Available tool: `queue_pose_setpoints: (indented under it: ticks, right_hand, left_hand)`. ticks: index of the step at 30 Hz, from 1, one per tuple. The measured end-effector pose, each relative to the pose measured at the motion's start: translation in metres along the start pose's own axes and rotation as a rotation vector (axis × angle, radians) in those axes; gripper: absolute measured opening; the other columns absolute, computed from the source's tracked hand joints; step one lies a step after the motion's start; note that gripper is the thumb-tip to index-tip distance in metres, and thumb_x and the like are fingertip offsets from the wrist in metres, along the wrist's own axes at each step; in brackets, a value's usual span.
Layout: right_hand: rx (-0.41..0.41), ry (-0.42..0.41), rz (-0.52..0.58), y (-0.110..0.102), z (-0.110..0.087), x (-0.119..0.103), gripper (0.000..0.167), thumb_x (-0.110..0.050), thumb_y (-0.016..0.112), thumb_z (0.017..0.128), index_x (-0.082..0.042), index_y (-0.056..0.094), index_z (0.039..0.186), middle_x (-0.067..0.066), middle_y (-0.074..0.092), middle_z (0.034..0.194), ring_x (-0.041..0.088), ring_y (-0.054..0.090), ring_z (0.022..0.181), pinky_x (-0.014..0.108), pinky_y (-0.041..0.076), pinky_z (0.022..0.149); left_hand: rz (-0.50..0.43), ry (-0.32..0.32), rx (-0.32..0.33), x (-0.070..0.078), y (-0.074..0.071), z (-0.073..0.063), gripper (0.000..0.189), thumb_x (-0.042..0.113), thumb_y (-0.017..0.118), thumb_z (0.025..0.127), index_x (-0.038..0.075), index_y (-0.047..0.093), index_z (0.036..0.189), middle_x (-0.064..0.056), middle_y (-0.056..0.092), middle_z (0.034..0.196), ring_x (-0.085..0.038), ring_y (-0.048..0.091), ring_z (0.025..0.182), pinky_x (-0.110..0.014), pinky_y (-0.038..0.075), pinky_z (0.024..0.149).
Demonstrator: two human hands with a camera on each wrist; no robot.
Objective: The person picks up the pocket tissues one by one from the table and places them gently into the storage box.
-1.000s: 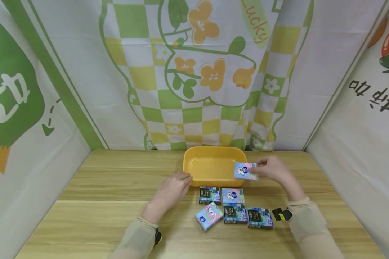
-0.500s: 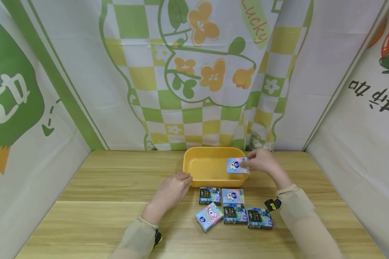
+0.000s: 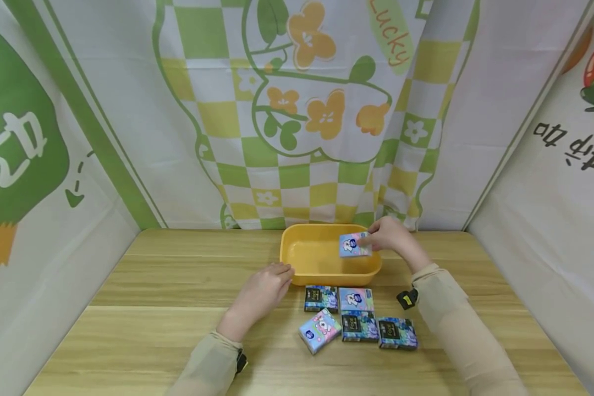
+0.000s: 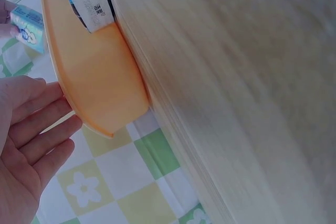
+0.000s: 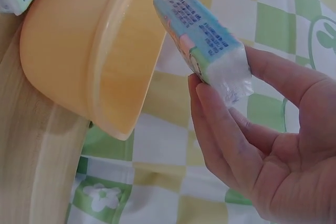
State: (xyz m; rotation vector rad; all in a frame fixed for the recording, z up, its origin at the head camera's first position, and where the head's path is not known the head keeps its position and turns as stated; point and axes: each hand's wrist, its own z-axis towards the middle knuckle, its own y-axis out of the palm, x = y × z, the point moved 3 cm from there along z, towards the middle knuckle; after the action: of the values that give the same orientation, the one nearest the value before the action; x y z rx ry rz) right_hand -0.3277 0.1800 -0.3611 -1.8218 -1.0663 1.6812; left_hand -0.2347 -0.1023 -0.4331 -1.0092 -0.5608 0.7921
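Note:
My right hand (image 3: 392, 236) pinches a small pastel tissue pack (image 3: 352, 245) between thumb and fingers, over the right part of a yellow plastic basin (image 3: 307, 280). In the right wrist view, the pack (image 5: 205, 40) shows a light blue side with print and a clear wrapped end. With fingers nearly straight, my left hand (image 3: 264, 291) touches the basin's front left corner. The left wrist view shows those fingertips right at the rim of the basin (image 4: 100, 82).
In front of the basin lie dark floral tissue packs (image 3: 320, 298), (image 3: 359, 326), (image 3: 397, 333). Among them are two pastel packs (image 3: 355, 300), (image 3: 319, 331), one turned at an angle. A checked curtain (image 3: 307, 181) hangs right behind the basin at the back edge of the wooden table (image 3: 168, 280).
My right hand has carried the pastel tissue pack left and farther back, from the basin's right edge to over its inside. The left hand has stayed at the corner.

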Motion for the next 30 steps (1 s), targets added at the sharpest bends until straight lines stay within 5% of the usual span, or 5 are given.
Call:
queue_pose_setpoints:
  ticks: [2, 11, 20, 26, 30]
  right_hand:
    - [0.002, 0.0, -0.016, 0.0, 0.003, -0.002, 0.029, -0.029, 0.077, 0.079, -0.004, 0.064, 0.071, 0.0, 0.056, 0.059, 0.029, 0.071, 0.079, 0.031, 0.06, 0.066]
    - [-0.015, 0.017, -0.118, 0.002, 0.015, -0.009, 0.029, -0.036, 0.075, 0.079, -0.007, 0.072, 0.081, 0.005, 0.071, 0.075, 0.025, 0.071, 0.081, 0.034, 0.058, 0.07]
    - [-0.009, 0.046, -0.077, 0.009, 0.027, -0.018, 0.029, -0.03, 0.077, 0.077, -0.001, 0.071, 0.079, 0.008, 0.07, 0.069, 0.029, 0.071, 0.082, 0.04, 0.06, 0.074]
    - [0.015, 0.019, -0.066, 0.016, 0.036, -0.026, 0.031, -0.026, 0.079, 0.075, 0.002, 0.072, 0.086, 0.016, 0.071, 0.083, 0.025, 0.071, 0.074, 0.038, 0.061, 0.075]
    - [0.012, 0.011, -0.068, 0.023, 0.043, -0.029, 0.026, -0.023, 0.08, 0.074, 0.001, 0.071, 0.079, 0.01, 0.069, 0.071, 0.03, 0.071, 0.078, 0.033, 0.06, 0.067]
  left_hand:
    - [0.003, 0.002, 0.002, 0.0, 0.0, 0.0, 0.026, 0.015, 0.064, 0.09, 0.005, 0.068, 0.114, -0.012, 0.067, 0.118, -0.028, 0.063, 0.111, -0.04, 0.052, 0.099]
    - [0.008, 0.002, -0.001, -0.001, 0.002, 0.0, 0.027, 0.015, 0.064, 0.09, 0.006, 0.068, 0.115, -0.011, 0.067, 0.118, -0.027, 0.063, 0.111, -0.039, 0.052, 0.099]
    - [0.003, 0.004, 0.002, -0.001, 0.002, 0.0, 0.027, 0.015, 0.064, 0.09, 0.005, 0.068, 0.115, -0.011, 0.067, 0.118, -0.028, 0.063, 0.111, -0.039, 0.052, 0.099]
    - [0.006, -0.004, 0.0, 0.0, 0.002, 0.0, 0.027, 0.015, 0.064, 0.09, 0.006, 0.067, 0.115, -0.011, 0.067, 0.119, -0.028, 0.063, 0.111, -0.039, 0.052, 0.099]
    - [-0.001, -0.011, -0.008, -0.001, 0.002, 0.0, 0.027, 0.015, 0.063, 0.091, 0.005, 0.067, 0.116, -0.011, 0.066, 0.12, -0.028, 0.063, 0.112, -0.04, 0.051, 0.1]
